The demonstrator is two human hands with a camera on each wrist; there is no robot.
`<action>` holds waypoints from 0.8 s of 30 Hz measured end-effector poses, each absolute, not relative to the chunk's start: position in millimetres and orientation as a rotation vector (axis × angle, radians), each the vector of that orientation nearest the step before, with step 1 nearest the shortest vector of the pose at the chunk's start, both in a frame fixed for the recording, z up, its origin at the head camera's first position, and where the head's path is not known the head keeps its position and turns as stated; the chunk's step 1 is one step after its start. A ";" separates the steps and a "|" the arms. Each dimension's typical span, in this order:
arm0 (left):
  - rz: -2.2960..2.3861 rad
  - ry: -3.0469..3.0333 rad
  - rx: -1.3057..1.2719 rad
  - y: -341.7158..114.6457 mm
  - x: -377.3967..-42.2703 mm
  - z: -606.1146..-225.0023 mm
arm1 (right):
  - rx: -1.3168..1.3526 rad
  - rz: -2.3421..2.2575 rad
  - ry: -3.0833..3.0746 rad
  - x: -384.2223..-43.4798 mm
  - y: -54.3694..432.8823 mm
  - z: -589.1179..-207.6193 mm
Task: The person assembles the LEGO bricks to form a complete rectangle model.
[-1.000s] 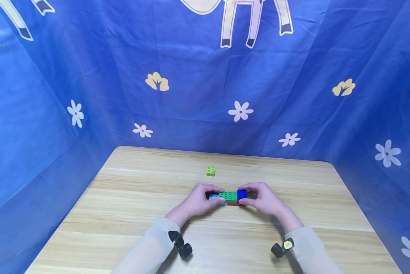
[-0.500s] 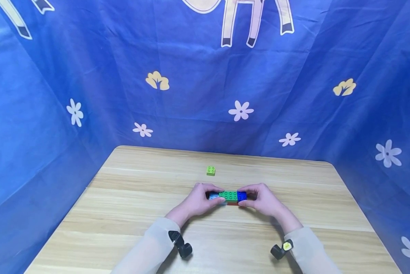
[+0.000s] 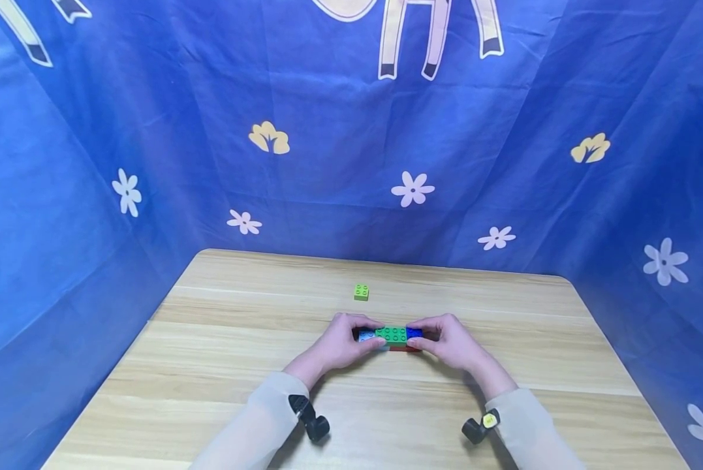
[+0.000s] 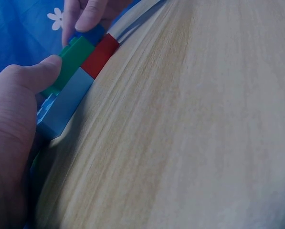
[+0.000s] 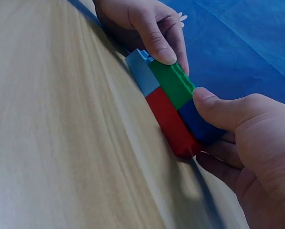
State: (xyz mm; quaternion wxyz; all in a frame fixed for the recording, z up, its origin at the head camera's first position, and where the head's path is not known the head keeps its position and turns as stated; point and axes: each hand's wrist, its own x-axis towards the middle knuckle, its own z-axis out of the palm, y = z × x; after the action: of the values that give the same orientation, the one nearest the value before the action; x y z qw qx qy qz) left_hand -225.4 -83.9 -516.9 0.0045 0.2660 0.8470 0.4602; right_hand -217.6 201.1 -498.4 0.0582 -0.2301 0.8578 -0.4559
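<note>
A two-layer row of toy building bricks lies on the table. Its bottom layer is a light blue brick [image 4: 68, 105] beside a red brick [image 5: 171, 121]. On top sits a green brick [image 3: 394, 335] spanning both, with a dark blue brick [image 5: 202, 125] against its right end, over the red one. My left hand [image 3: 338, 341] pinches the green brick's left end between thumb and fingers. My right hand [image 3: 453, 341] grips the dark blue brick, its thumb at the seam with the green one. The far sides of the bricks are hidden.
A small lime green brick [image 3: 361, 292] lies apart, farther back on the wooden table [image 3: 257, 294]. A blue patterned curtain [image 3: 339, 163] encloses the table at the back and both sides.
My right hand's thumb and fingers have shifted slightly left, toward the green brick, along the dark blue brick. My left hand has stayed in place.
</note>
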 end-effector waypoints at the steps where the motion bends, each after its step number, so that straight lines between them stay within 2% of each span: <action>1: 1.443 2.654 0.840 -84.0 -225.8 -517.2 | -0.693 -1.390 2.599 -217.7 200.9 -499.0; 24: 1.414 2.669 0.846 -83.6 -224.5 -514.1 | -0.683 -1.368 2.558 -219.7 202.0 -498.0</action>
State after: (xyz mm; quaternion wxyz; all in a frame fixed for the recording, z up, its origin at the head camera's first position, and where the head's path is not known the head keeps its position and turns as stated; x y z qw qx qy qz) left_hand -224.5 -83.6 -514.1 0.0024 0.2698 0.8508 0.4509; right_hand -219.7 202.0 -498.0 0.0806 -0.2283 0.8555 -0.4576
